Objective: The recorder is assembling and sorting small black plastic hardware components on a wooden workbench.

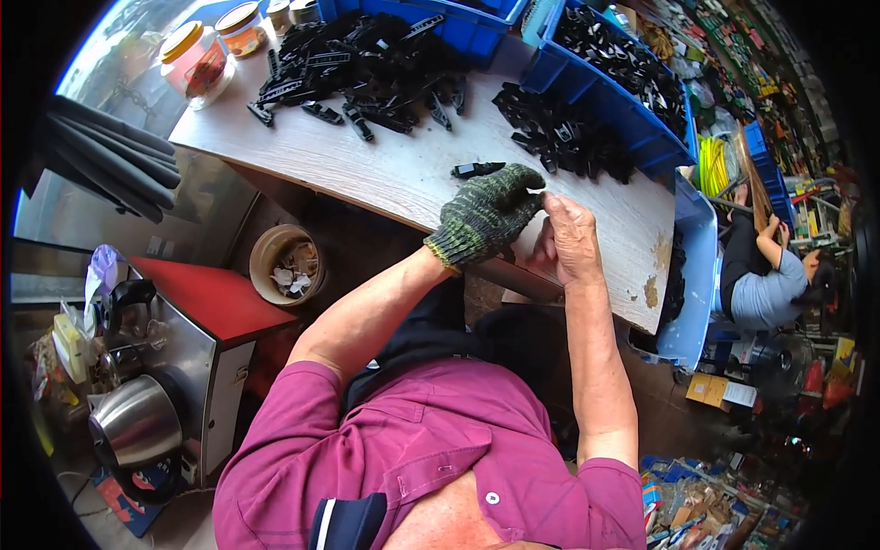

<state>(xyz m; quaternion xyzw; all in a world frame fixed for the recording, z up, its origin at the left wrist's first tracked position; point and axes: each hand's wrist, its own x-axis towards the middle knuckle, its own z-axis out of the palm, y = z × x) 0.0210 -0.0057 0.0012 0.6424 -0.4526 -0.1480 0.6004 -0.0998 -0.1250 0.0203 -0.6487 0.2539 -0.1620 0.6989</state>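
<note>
The wooden surface (394,170) carries a big heap of black plastic parts (367,64) at eleven o'clock and a smaller heap (559,137) at one o'clock. At centre, the gloved left hand (486,215) and bare right hand (568,240) pinch a small pale piece (534,190) between fingertips; steady thumb pressure probably helps.

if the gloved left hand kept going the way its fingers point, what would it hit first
Probably the bare right hand, which it already meets at the fingertips. The left hand points right and slightly up; past that lies the pile of black plastic parts, though depth is unclear.
</note>
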